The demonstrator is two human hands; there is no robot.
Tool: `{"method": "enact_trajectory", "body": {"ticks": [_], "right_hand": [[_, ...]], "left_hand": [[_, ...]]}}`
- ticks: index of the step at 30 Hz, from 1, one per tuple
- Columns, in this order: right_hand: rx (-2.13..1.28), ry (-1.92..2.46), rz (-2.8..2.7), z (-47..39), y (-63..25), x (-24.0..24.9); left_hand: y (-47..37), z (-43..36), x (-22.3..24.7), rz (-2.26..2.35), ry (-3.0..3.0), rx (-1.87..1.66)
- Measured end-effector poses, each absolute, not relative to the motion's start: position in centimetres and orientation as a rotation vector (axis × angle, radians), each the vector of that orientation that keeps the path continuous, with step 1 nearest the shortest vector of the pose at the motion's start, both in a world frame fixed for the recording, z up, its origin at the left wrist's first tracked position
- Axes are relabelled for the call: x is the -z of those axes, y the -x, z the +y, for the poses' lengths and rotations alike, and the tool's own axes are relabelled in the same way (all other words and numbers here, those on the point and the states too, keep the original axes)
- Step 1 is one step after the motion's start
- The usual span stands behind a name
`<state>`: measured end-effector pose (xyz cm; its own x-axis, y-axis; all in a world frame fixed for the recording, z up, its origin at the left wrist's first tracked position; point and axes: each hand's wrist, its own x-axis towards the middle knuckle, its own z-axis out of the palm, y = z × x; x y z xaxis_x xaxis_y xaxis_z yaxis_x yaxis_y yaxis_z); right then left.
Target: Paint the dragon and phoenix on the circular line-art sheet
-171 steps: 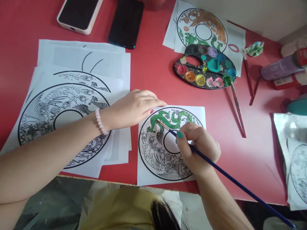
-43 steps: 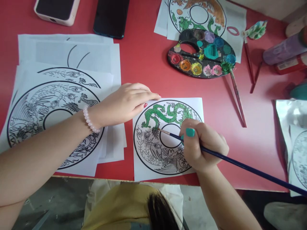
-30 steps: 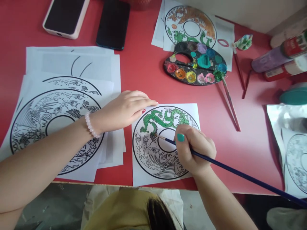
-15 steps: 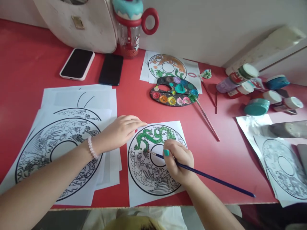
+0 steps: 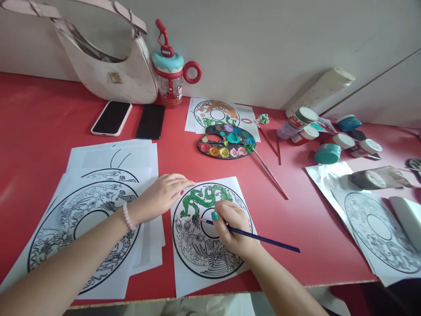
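My right hand (image 5: 232, 226) is closed round a dark blue paintbrush (image 5: 263, 238), its tip on the drawing just below the green dragon. This sheet (image 5: 184, 281) carries a round dragon and phoenix design; the dragon is painted green, the phoenix below is unpainted. Flat at the sheet's upper left edge lies my left hand (image 5: 161, 197), fingers stretched out and holding nothing, a pink bead bracelet on its wrist. Under my left forearm is a larger printed drawing (image 5: 115, 281) on a stack of papers. A paint palette (image 5: 213, 141) with several colours sits beyond the sheet.
Two phones (image 5: 112, 117), a white handbag (image 5: 115, 92) and a lidded cup (image 5: 171, 83) stand along the back left. Another brush (image 5: 271, 175) leans on the palette. Several paint jars (image 5: 327, 153) are at the right, near another printed drawing (image 5: 383, 232).
The camera view has tilted up, showing more of the handbag and cup. My right hand's brush has swung slightly, its tip still near the dragon's lower claw. My left hand stays at the sheet's edge.
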<state>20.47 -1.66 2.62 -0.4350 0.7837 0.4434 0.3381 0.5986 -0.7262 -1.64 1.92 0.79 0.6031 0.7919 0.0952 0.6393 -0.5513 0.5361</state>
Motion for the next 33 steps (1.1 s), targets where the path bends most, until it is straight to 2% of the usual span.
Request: {"method": "enact_trajectory", "body": {"ticks": [18,33], "right_hand": [[-0.522,1.035,-1.782,-0.5,-21.6,-0.4],[-0.408,1.168,-1.69,0.5,-21.7,-0.7]], "left_hand": [[1.8,1.9,0.5,1.132,-2.406,-0.482],[1.8,1.9,0.2,1.101,-2.432,-0.498]]}}
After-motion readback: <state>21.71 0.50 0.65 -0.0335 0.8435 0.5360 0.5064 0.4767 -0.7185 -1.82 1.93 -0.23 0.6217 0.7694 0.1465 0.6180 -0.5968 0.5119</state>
